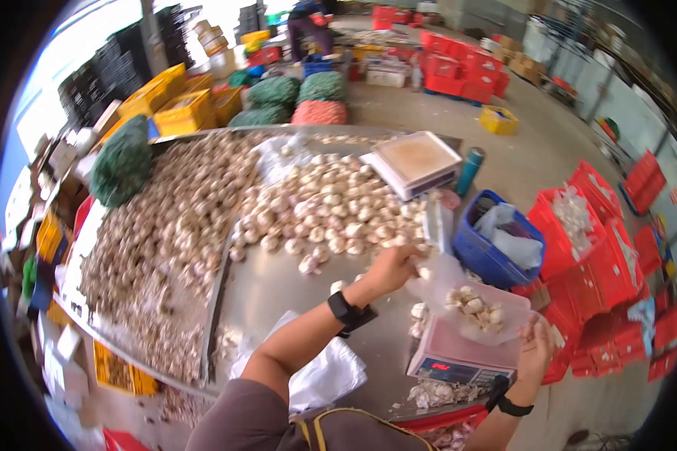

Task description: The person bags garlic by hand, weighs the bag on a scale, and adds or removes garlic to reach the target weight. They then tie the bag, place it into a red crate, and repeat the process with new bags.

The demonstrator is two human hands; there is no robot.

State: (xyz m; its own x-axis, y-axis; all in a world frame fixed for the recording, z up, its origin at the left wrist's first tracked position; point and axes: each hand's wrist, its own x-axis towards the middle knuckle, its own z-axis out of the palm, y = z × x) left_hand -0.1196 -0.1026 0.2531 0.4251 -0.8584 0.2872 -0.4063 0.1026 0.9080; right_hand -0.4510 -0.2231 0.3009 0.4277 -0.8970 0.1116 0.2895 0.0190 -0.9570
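A clear plastic bag [436,279] with garlic bulbs [477,310] in it rests on the pan of a digital scale [459,349], whose display glows red. My left hand [393,269] is closed at the bag's upper left edge, fingers pinched on the plastic. On the other side, my right hand [534,347] has its fingers curled at the bag's right edge. Garlic skins and scraps [444,394] lie in front of the scale. Beyond my left hand spreads a heap of pale garlic [331,199] on the metal table [267,282].
Unsorted garlic [165,210] covers the table's left part behind a divider [217,308]. White plastic bags [327,376] lie near my body. A second scale [416,161] stands at the back. To the right are a blue basket [496,240] and red crates [587,278]. A person [308,30] is far off.
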